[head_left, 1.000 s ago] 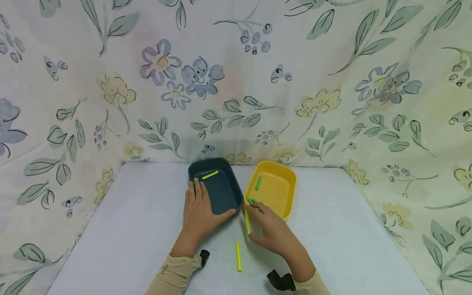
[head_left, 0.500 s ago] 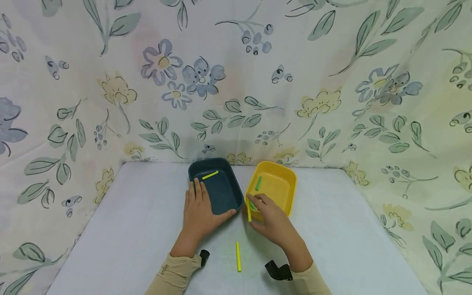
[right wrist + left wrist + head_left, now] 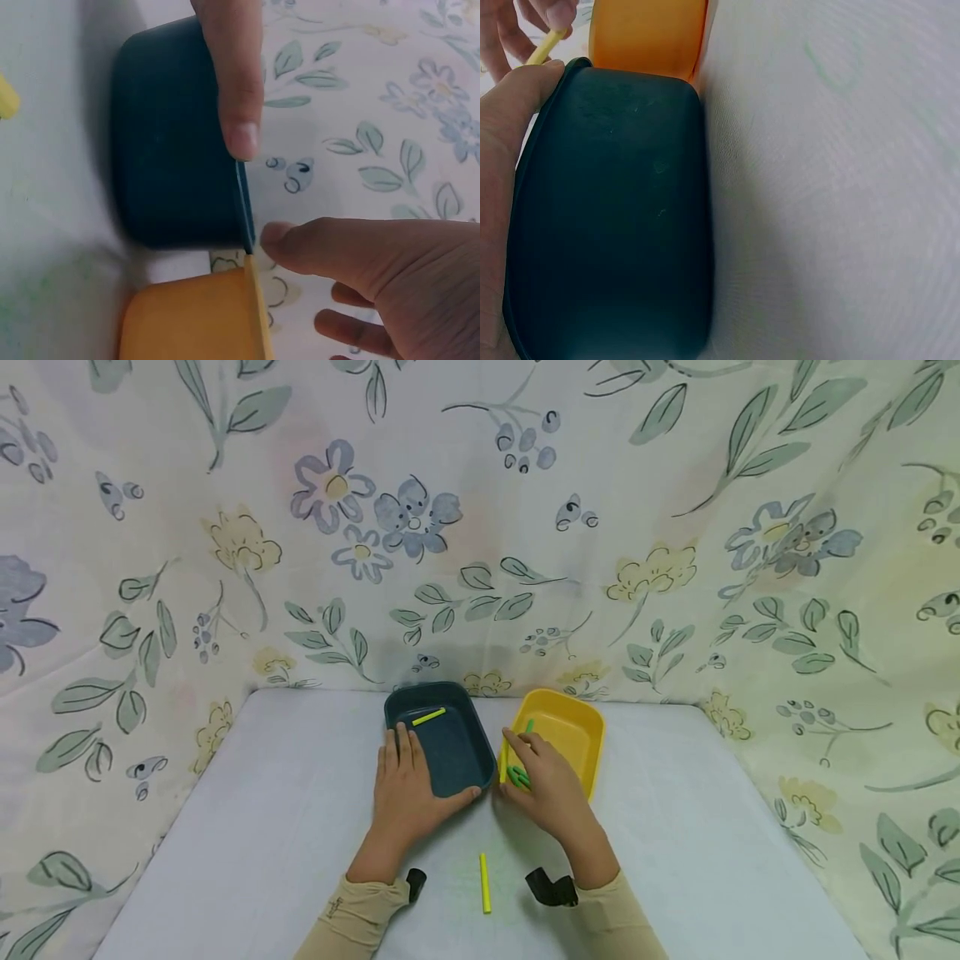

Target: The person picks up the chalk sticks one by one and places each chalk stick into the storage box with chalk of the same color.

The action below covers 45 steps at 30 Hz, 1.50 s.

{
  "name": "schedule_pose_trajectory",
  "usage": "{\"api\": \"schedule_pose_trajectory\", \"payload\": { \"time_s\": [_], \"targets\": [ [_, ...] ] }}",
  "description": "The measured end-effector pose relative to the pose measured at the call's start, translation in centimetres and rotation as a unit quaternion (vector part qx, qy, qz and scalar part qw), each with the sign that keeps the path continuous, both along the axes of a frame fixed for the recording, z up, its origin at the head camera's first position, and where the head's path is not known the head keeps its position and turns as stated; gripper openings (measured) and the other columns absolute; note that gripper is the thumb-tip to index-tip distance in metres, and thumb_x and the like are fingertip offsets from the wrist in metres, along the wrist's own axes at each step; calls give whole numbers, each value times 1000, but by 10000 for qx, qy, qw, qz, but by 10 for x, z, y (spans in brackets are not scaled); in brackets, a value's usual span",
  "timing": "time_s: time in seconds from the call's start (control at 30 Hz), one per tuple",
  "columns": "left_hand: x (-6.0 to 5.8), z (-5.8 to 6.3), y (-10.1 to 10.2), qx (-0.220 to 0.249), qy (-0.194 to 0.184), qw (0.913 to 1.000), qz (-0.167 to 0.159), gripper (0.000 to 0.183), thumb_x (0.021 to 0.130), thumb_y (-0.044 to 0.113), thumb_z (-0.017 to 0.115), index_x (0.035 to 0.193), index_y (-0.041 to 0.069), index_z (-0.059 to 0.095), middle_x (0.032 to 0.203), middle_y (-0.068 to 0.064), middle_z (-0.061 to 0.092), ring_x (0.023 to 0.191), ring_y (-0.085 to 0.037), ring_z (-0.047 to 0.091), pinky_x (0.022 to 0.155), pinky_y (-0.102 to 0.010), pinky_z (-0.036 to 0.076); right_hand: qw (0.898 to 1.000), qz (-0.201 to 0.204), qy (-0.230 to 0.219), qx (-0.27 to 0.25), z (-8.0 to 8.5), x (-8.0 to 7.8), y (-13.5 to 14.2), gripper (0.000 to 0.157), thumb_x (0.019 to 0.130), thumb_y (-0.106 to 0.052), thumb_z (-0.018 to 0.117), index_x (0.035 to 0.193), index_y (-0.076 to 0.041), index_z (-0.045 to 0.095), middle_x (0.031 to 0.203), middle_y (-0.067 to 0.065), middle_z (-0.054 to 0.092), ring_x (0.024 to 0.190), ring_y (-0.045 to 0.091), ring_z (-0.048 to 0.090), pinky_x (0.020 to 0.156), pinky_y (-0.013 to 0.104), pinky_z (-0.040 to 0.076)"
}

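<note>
My left hand rests spread on the dark blue tray, fingers straight over its left side and thumb along the near rim. Inside that tray lies a yellow chalk stick. Over the left rim of the yellow tray, my right hand pinches another yellow chalk between fingers and thumb. Green chalks show beneath that hand in the yellow tray, and a green one farther back is partly hidden by the fingers.
One more yellow chalk lies on the white tablecloth, between the forearms. The two trays stand close side by side near the back edge, before a floral curtain. Faint green marks show on the cloth.
My right hand has moved forward and slightly left with the yellow chalk, from the near corner of the yellow tray to over its left rim. The left hand has stayed put.
</note>
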<state>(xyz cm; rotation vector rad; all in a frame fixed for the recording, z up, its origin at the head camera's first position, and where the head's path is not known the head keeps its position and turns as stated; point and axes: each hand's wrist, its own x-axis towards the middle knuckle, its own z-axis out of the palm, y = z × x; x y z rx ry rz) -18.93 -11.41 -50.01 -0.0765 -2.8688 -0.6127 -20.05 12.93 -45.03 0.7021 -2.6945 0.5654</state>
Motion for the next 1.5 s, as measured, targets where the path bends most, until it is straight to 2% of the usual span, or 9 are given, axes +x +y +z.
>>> {"api": "schedule_pose_trajectory", "payload": {
  "time_s": [0.17, 0.3, 0.5, 0.73, 1.1, 1.23, 1.5],
  "targets": [
    [0, 1, 0, -35, -49, 10000, -22, 147, 75, 98, 57, 166, -8, 12, 176, -28, 4, 165, -46, 2, 133, -62, 11, 9996, -202, 188, -10, -3, -4, -6, 84, 84, -27, 92, 159, -21, 53, 132, 10, 68, 101, 27, 66, 84, 46, 57],
    [0, 0, 0, -58, -33, 10000, -10, 147, 75, 97, 58, 166, -8, 12, 176, -29, 7, 165, -46, 3, 133, -62, 12, 9992, -305, 258, 73, -8, -6, -10, 85, 84, -30, 92, 159, -21, 52, 133, 10, 68, 104, 29, 67, 88, 50, 57],
    [1, -2, 1, -95, -39, 9999, 1, 147, 75, 98, 57, 165, -9, 14, 176, -29, 8, 165, -46, 3, 132, -63, 13, 9992, -371, 124, 97, -13, -9, -13, 86, 85, -32, 91, 160, -22, 51, 135, 9, 67, 111, 29, 67, 94, 50, 56],
    [0, -3, 1, -91, -3, 10000, 3, 146, 74, 99, 56, 165, -9, 19, 176, -29, 8, 165, -47, 3, 132, -63, 14, 9993, -327, 154, 43, -12, -13, -16, 85, 85, -32, 91, 159, -21, 51, 136, 10, 67, 113, 30, 68, 95, 51, 56],
    [-2, -5, 1, -142, 68, 9999, 17, 146, 74, 99, 55, 165, -9, 21, 176, -29, 10, 165, -47, 4, 132, -63, 14, 9995, -312, -38, 69, -12, -17, -19, 85, 86, -32, 90, 160, -22, 50, 139, 12, 65, 117, 32, 67, 99, 54, 55],
    [-2, -4, 1, -122, 92, 9999, 13, 145, 74, 99, 56, 165, -9, 21, 176, -29, 10, 165, -47, 5, 132, -64, 14, 9996, -207, -149, 74, -12, -20, -21, 84, 88, -27, 87, 162, -23, 48, 140, 11, 64, 118, 30, 66, 101, 54, 54],
    [-3, -4, 1, -155, 58, 9999, 29, 146, 74, 99, 56, 165, -9, 17, 176, -29, 11, 165, -47, 5, 132, -63, 15, 9986, 253, -458, -79, -5, -25, -24, 81, 85, -17, 84, 160, -17, 51, 139, 13, 63, 112, 30, 65, 100, 52, 56]
  ]
}}
